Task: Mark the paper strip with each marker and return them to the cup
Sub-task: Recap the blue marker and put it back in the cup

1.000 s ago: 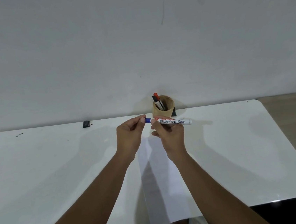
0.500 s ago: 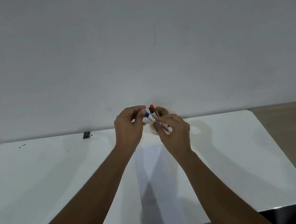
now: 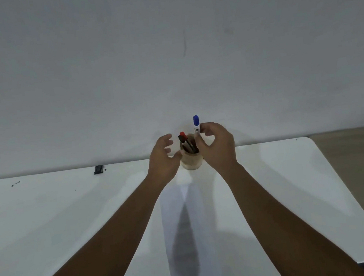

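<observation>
A tan cup [image 3: 191, 162] stands at the table's far edge, against the wall. A red-capped marker [image 3: 183, 135] and a black-capped marker [image 3: 181, 139] lean inside it. My right hand [image 3: 217, 148] holds a white marker with a blue cap [image 3: 196, 124] upright over the cup's right side, cap end up. My left hand [image 3: 164, 158] hovers just left of the cup, fingers spread and holding nothing. A long white paper strip [image 3: 187, 231] runs from near the cup toward me, between my forearms.
The white table [image 3: 50, 219] has rounded corners and ends at right beside a wooden floor [image 3: 359, 164]. A small black object [image 3: 99, 169] and some dark specks [image 3: 15, 183] lie near the far left edge. A plain wall rises behind.
The blue marker went from horizontal between both hands to upright over the cup in my right hand. My left hand let go of it and opened beside the cup.
</observation>
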